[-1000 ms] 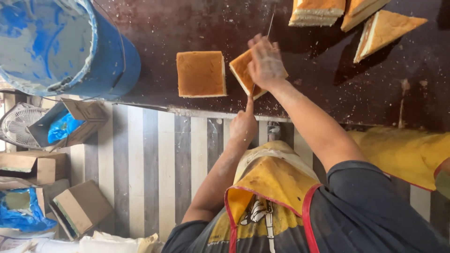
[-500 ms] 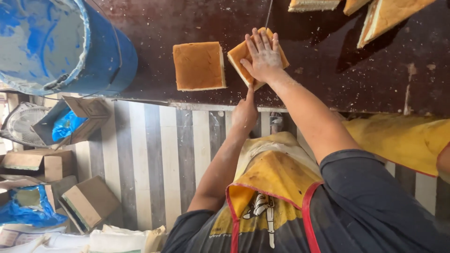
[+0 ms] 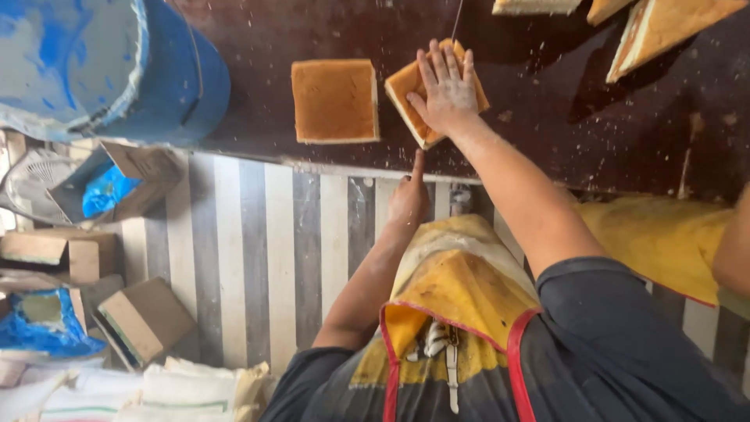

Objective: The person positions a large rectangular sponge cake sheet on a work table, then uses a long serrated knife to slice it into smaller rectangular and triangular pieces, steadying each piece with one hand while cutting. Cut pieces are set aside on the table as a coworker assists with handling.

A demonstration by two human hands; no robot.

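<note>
My right hand (image 3: 447, 86) lies flat, fingers spread, on a tan square slab with a pale side (image 3: 406, 98), pressing it onto the dark, crumb-dusted table (image 3: 547, 117). The slab sits turned at an angle. A thin wire (image 3: 457, 16) hangs just beyond my fingertips. My left hand (image 3: 410, 199) is curled at the table's near edge, its index finger pointing up at the slab's near corner. A second square slab (image 3: 334, 100) lies flat to the left, apart from both hands.
More slabs lie at the top right (image 3: 664, 27). A big blue barrel (image 3: 117, 70) stands at the table's left end. Open cardboard boxes (image 3: 141, 316), a fan (image 3: 31, 184) and sacks (image 3: 187, 387) sit on the striped floor. Yellow cloth (image 3: 664, 234) is on the right.
My right hand has flattened on the angled slab and slid it slightly farther onto the table, toward the wire. My left hand has stayed at the table edge.
</note>
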